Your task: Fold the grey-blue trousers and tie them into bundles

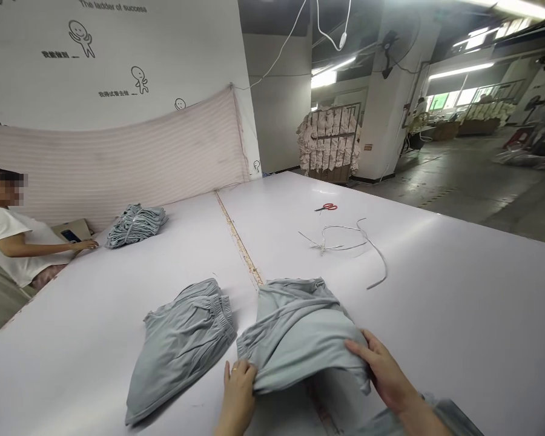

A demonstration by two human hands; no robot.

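Grey folded garment [295, 330] is lying near-centre on white desk [436, 315], long axis running near-to-far, near hem pinched by left hand [238, 387], its right corner clasped by right hand [386, 372], both equally close.

A wide white table [458, 315] carries everything, with a worn seam [238, 239] running down its middle. To the left of the seam lie a folded grey garment [181, 345] near the front and a tied grey bundle [136, 225] far back; another grey garment [300, 330] lies across the seam's near end. On the right half, red scissors [326, 208] lie far back, with loose white cord [345, 242] nearer.
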